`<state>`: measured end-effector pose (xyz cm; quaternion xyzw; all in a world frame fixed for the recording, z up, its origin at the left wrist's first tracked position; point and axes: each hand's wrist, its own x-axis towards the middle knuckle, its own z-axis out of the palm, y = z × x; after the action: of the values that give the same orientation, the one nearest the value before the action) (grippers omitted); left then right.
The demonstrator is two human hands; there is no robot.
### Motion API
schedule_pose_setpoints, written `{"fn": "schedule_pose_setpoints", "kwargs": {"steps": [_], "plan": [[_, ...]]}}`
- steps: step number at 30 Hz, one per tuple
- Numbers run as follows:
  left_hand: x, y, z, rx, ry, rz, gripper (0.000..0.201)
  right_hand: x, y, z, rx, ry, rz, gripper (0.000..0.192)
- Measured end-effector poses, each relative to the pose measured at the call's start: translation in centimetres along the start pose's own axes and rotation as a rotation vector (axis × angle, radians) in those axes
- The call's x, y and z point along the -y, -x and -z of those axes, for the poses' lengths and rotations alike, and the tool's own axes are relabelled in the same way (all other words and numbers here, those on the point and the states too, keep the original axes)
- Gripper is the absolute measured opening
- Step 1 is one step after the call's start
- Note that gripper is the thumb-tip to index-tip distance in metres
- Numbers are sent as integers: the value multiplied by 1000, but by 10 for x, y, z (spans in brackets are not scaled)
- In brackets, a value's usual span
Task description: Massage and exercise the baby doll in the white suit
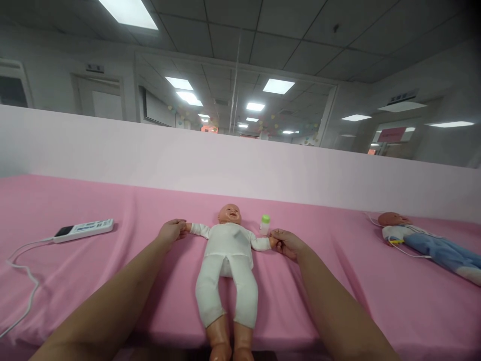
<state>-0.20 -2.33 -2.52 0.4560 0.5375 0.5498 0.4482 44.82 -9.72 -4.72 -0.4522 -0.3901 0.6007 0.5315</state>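
Note:
A baby doll in a white top and white trousers lies on its back, head toward the wall, bare feet at the near edge. Both its arms are stretched out sideways. My left hand is closed round the doll's hand on the left of the view. On the other side, my right hand pinches the doll's other hand between thumb and fingers. Just beyond my right hand stands a small bottle with a green cap.
Pink cloth covers the table, backed by a low white wall with glass above. At left lies a white power strip with its cord. A second doll in blue lies far right, with thin tubing.

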Motion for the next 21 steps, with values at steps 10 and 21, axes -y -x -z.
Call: {"fn": "schedule_pose_setpoints", "kwargs": {"steps": [10,21], "plan": [[-3,0,-5,-65,-54,37,32,1,-3,0,-128,7,-35,6],[-2,0,-1,-1,-31,16,43,2,2,6,7,-21,-27,24]]}}
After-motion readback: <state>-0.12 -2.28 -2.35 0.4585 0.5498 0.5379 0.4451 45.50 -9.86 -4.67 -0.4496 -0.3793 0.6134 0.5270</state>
